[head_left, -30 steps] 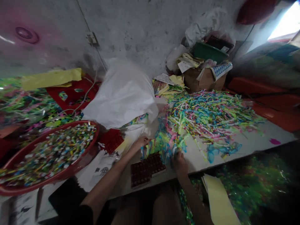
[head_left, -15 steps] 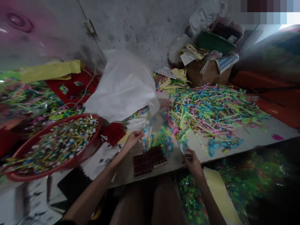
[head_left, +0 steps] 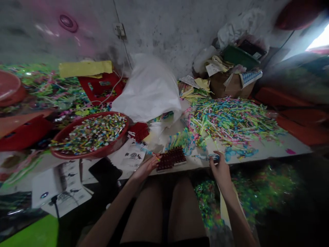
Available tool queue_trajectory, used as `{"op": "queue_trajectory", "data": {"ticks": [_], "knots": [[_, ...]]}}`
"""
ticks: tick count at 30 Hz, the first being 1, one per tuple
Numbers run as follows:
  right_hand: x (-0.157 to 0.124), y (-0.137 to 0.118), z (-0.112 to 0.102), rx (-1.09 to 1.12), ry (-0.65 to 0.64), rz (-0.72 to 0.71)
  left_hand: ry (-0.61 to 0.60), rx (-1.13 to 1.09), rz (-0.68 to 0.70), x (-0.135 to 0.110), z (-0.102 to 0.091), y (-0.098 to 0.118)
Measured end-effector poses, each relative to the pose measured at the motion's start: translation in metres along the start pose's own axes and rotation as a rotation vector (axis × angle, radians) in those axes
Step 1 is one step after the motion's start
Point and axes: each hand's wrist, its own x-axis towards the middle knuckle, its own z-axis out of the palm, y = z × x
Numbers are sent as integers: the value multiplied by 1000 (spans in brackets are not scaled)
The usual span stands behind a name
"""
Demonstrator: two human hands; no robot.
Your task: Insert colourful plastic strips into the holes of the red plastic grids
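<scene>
Left hand [head_left: 147, 168] has come back toward the body since the earlier frame — now at the block's [head_left: 171, 160] left end, fingers narrow on a strip [head_left: 158, 159]. Right hand [head_left: 221, 168], farther right, curls forward by the table [head_left: 275, 151] edge — grip cannot be told.

A blotchy grey wall [head_left: 177, 34] stands behind, bright light [head_left: 320, 40] at upper right.

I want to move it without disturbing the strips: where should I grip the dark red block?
Probably by its left and right ends, coming from the front: the dark red block lies flat, longer sideways, near the front edge of the table, with coloured strips crowding its back.
</scene>
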Motion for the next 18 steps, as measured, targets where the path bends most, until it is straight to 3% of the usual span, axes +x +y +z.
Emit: {"op": "queue_trajectory", "data": {"ticks": [4, 10, 18], "knots": [[2, -7, 2, 56, -109, -31, 106, 220, 94, -4, 3, 7], [4, -4, 13, 27, -129, -71, 243, 497, 202, 21, 4, 9], [13, -5, 16, -318, -85, -211, 310, 672, 273, 53, 3, -8]]}}
